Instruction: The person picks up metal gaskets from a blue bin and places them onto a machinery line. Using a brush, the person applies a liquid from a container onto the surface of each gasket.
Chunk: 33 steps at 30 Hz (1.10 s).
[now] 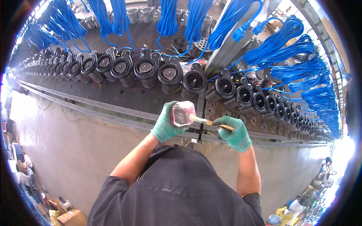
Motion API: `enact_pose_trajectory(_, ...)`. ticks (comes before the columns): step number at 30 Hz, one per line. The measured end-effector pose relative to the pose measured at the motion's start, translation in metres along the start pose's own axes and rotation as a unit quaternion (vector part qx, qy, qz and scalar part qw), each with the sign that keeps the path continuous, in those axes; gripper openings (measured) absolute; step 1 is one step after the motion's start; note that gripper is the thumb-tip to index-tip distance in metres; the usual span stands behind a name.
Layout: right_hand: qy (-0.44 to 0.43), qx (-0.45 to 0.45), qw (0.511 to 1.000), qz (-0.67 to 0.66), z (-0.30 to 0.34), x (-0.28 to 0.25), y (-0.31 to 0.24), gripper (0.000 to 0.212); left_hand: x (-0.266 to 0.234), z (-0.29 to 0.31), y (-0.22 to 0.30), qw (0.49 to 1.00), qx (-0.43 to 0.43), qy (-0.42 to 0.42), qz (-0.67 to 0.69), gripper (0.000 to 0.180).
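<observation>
My left hand, in a green glove, is wrapped round a clear, pink-tinged plastic tub tilted so that its inside shows. Something grey lies at the tub's bottom; I cannot make out what. My right hand, gloved the same, grips a paintbrush by its wooden handle. The bristle end rests at the tub's right rim. Just beyond both hands stands a row of black round motor housings, open at the top, with a metal shaft in the middle of several.
Bundles of blue power cord hang over the housings. A steel post rises behind the row. A metal rail edges the dark bench near me. Cardboard boxes lie on the floor at lower left, and bags at lower right.
</observation>
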State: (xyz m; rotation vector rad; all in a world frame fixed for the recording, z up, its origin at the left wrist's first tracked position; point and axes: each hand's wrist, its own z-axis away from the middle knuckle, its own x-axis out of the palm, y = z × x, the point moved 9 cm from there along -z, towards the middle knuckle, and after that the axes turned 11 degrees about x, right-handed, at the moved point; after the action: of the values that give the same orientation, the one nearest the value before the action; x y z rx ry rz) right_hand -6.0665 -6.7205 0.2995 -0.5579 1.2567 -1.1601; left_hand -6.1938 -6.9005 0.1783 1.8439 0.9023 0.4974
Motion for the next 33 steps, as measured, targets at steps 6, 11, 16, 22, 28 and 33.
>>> enact_pose_trajectory(6,0.03,-0.022,0.995,-0.098,0.005,-0.014,0.019,0.02,-0.002,0.007,-0.01,0.999,-0.002,0.002,0.04,0.099)
enact_pose_trajectory(11,0.027,0.008,0.981,-0.193,-0.007,0.018,0.003,0.021,0.001,0.004,-0.002,1.0,-0.001,0.008,-0.015,0.099)
enact_pose_trajectory(16,0.067,0.111,0.954,-0.271,-0.008,0.019,0.032,0.023,-0.007,-0.003,0.019,0.99,0.049,0.048,-0.122,0.099)
enact_pose_trajectory(22,0.111,0.108,0.959,-0.236,-0.009,0.004,0.066,0.021,-0.016,0.003,0.011,0.987,0.053,0.064,-0.138,0.098)
enact_pose_trajectory(28,0.101,0.194,0.917,-0.333,-0.022,0.01,0.096,0.02,-0.051,0.041,-0.024,0.986,-0.023,0.112,-0.119,0.102)
enact_pose_trajectory(33,0.151,0.163,0.937,-0.27,-0.075,0.027,0.142,0.014,-0.073,0.073,-0.018,0.982,-0.071,0.108,-0.137,0.098)
